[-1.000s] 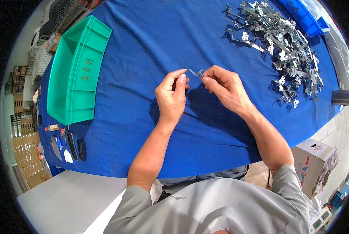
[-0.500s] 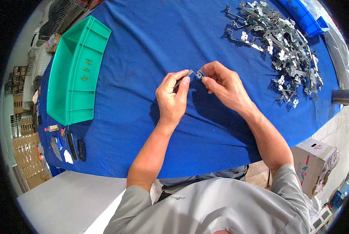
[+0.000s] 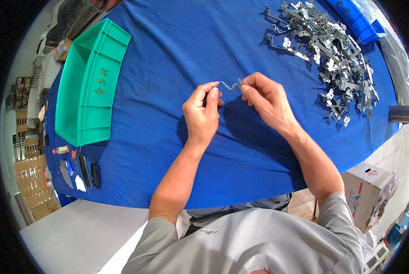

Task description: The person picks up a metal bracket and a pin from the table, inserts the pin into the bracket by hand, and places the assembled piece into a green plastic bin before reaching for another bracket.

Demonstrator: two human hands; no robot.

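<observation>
Between my two hands, above the blue cloth, is a small bent metal bracket [image 3: 229,86]. My left hand [image 3: 202,107] is closed on its left end, thumb against the fingers. My right hand [image 3: 264,95] pinches at its right end, thumb and fingertips together. The fingers cover both ends of the bracket. To the right lies a large heap of similar metal brackets [image 3: 334,52], loosely piled on the cloth.
A green plastic crate [image 3: 96,109] stands at the left. At the upper right is a blue plastic bin [image 3: 357,20]. A small bottle [image 3: 61,150] and a black tool [image 3: 95,176] lie near the left edge of the blue cloth [image 3: 168,50]. A cardboard box [image 3: 362,192] stands below right.
The bracket has turned between my fingers and now shows a thin, zigzag edge rather than its flat face. My right hand has shifted slightly to the right.
</observation>
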